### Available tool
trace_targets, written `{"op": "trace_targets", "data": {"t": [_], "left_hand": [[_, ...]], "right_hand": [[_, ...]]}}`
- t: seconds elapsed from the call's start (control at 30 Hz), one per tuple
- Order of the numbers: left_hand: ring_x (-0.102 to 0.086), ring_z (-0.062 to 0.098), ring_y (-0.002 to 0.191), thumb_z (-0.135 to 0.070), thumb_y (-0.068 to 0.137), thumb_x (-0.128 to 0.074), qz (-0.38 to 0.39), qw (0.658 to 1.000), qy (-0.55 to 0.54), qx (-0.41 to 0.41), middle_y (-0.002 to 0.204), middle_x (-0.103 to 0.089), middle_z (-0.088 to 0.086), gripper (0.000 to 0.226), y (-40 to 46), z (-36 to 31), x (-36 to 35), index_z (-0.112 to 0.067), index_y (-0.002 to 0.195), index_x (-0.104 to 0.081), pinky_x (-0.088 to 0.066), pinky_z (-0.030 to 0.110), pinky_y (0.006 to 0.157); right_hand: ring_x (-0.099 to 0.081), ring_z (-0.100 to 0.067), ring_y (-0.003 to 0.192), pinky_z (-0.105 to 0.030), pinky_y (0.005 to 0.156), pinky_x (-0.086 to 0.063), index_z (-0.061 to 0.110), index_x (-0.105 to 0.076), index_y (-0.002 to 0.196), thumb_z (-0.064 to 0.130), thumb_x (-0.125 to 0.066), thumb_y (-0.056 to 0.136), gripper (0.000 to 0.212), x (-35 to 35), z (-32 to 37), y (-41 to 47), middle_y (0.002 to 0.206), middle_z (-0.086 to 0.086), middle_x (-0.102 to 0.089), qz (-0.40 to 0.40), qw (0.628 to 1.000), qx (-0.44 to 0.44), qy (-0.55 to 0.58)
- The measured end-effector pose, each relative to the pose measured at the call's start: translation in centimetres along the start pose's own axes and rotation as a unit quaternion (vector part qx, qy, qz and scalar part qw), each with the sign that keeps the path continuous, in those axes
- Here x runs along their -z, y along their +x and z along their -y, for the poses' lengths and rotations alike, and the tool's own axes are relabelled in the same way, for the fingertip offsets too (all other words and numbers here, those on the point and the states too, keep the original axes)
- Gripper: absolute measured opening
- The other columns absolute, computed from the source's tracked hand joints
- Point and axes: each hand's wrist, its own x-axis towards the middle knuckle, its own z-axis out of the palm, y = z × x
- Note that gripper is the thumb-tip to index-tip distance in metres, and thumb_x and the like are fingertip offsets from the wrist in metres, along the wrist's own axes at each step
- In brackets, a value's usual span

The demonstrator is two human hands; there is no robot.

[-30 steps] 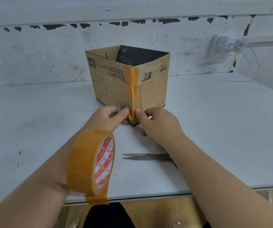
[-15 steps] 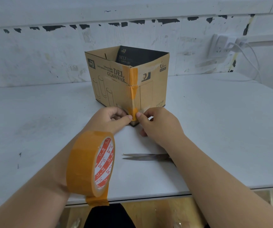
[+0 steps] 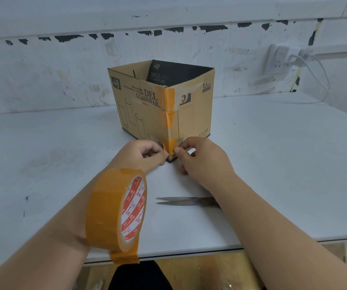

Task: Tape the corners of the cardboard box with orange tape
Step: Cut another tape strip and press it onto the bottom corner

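Note:
An open-topped brown cardboard box (image 3: 139,105) stands on the white table, one vertical corner facing me. A strip of orange tape (image 3: 169,105) runs down that corner from the rim to near the bottom. My left hand (image 3: 139,152) and my right hand (image 3: 201,160) meet at the strip's lower end, fingers curled, and each pinches one side edge of the tape there. The orange tape roll (image 3: 105,210) hangs round my left forearm like a bracelet, a loose end dangling below it.
Scissors (image 3: 185,201) lie on the white table (image 3: 272,164) beneath my right forearm, blades pointing left. A scuffed white wall stands behind the box, with a socket and white cable (image 3: 279,59) at the right. The table's front edge runs just below the roll.
Both hands slid down the taped corner to its bottom end. The index fingers that pressed the strip have curled in, and the fingertips now pinch the tape's edges.

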Motion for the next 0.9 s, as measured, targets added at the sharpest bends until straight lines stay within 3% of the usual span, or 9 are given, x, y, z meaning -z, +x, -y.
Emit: {"op": "trace_targets", "data": {"t": [0.1,0.33,0.5,0.6,0.9], "left_hand": [[-0.063,0.018,0.071,-0.027,0.087,-0.068,0.003,1.0,0.017,-0.006,0.077,-0.071,0.003,0.008,0.05,0.17,-0.01,-0.031,0.08,-0.068,-0.048,0.019,0.06],[-0.055,-0.002,0.061,-0.031,0.086,-0.068,-0.004,0.998,0.062,-0.015,0.073,-0.067,-0.005,0.006,0.04,0.37,0.06,-0.034,0.081,-0.066,-0.043,0.009,0.054],[-0.062,0.013,0.066,-0.042,0.082,-0.069,-0.025,0.998,0.062,0.022,0.072,-0.07,0.006,0.011,0.37,0.39,0.04,-0.031,0.079,-0.07,-0.046,0.024,0.06],[-0.059,0.008,0.059,-0.045,0.08,-0.071,-0.035,0.997,0.059,0.036,0.069,-0.068,0.01,0.017,0.5,0.37,0.07,-0.028,0.077,-0.071,-0.043,0.021,0.056],[-0.066,-0.001,0.067,-0.045,0.087,-0.063,-0.038,0.997,0.016,0.07,0.069,-0.073,-0.013,0.019,0.35,0.27,0.04,-0.027,0.085,-0.068,-0.046,0.022,0.065]], "right_hand": [[-0.062,-0.005,0.064,-0.024,0.061,-0.049,0.033,-0.057,0.078,0.045,-0.051,0.092,0.019,0.06,0.09,0.04,0.058,0.009,-0.068,0.005,1.0,-0.006,-0.004],[-0.061,-0.004,0.063,-0.023,0.057,-0.045,0.033,-0.055,0.081,0.044,-0.05,0.093,0.018,0.05,0.21,0.14,0.059,0.008,-0.069,0.014,1.0,-0.015,-0.012],[-0.061,-0.003,0.063,-0.023,0.057,-0.045,0.032,-0.058,0.083,0.046,-0.049,0.092,0.019,-0.05,0.19,0.24,0.057,0.009,-0.069,0.004,1.0,-0.019,-0.021],[-0.06,-0.002,0.062,-0.023,0.058,-0.046,0.032,-0.059,0.082,0.048,-0.049,0.092,0.021,-0.04,0.09,0.38,0.056,0.01,-0.069,0.003,0.999,-0.025,-0.029],[-0.059,0.0,0.06,-0.022,0.054,-0.041,0.03,-0.057,0.081,0.045,-0.047,0.094,0.022,0.23,0.03,0.66,0.057,0.011,-0.069,0.02,0.999,-0.037,-0.031]]}}
